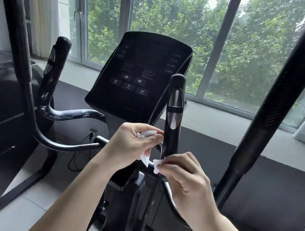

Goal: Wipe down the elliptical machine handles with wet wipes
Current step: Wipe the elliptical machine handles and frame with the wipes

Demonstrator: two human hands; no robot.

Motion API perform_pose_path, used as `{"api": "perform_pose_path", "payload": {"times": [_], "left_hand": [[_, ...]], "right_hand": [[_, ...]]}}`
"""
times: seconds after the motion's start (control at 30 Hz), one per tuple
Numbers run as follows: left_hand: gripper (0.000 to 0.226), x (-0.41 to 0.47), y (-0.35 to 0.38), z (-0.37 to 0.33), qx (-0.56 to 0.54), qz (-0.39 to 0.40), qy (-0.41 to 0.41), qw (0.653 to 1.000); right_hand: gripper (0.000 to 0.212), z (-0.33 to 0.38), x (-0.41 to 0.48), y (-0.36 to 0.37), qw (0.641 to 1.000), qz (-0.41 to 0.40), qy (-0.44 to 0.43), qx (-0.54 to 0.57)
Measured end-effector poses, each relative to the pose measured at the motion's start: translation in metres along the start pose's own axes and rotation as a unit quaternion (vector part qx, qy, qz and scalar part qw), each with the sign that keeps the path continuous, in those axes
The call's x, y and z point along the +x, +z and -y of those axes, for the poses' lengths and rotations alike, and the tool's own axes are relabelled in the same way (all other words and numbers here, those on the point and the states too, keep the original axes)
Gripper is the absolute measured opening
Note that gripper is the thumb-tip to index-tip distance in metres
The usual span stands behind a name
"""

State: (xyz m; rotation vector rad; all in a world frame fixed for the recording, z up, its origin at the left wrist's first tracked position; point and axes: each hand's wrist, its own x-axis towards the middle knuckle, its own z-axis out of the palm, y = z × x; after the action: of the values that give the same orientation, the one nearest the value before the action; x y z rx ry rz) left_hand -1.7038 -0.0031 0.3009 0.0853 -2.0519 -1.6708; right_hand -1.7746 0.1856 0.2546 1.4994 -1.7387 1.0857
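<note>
Black upright elliptical handle (pixel 174 116) is wiped at its base, white wet wipe (pixel 146 134) gripped by left hand (pixel 129 145), pinched by right hand (pixel 185 178); upward strokes seem needed next.

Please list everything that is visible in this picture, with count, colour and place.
console: one, black, centre
right grip: one, black with silver pads, right of console
left grip: one, same colours, left of console
long arms: two, black, far sides
cable: one, black, floor
windows: several panes, grey frames, behind
wet wipe: count unclear, white, right grip's base
left hand: holds wet wipe
right hand: pinches wet wipe
</note>
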Motion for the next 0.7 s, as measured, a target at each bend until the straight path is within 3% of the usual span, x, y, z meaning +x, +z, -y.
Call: {"api": "perform_pose_path", "payload": {"times": [0.2, 0.33, 0.53, 0.7], "left_hand": [[0.014, -0.002, -0.001, -0.002, 0.001, 0.0, 0.004, 1.0], [0.009, -0.003, 0.002, -0.003, -0.015, 0.003, 0.002, 1.0], [0.012, -0.015, 0.005, -0.002, -0.005, 0.002, 0.006, 1.0], [0.008, -0.023, 0.01, -0.002, 0.027, -0.037, 0.002, 0.999]], "right_hand": [[0.012, -0.004, 0.049, -0.008, 0.995, -0.095, 0.024, 0.025], [0.013, -0.008, 0.013, 0.002, 0.997, -0.063, 0.019, 0.049], [0.016, -0.009, -0.031, 0.0, 0.99, -0.012, 0.086, 0.113], [0.015, -0.013, 0.029, 0.0, 0.978, -0.13, 0.115, 0.118]]}}
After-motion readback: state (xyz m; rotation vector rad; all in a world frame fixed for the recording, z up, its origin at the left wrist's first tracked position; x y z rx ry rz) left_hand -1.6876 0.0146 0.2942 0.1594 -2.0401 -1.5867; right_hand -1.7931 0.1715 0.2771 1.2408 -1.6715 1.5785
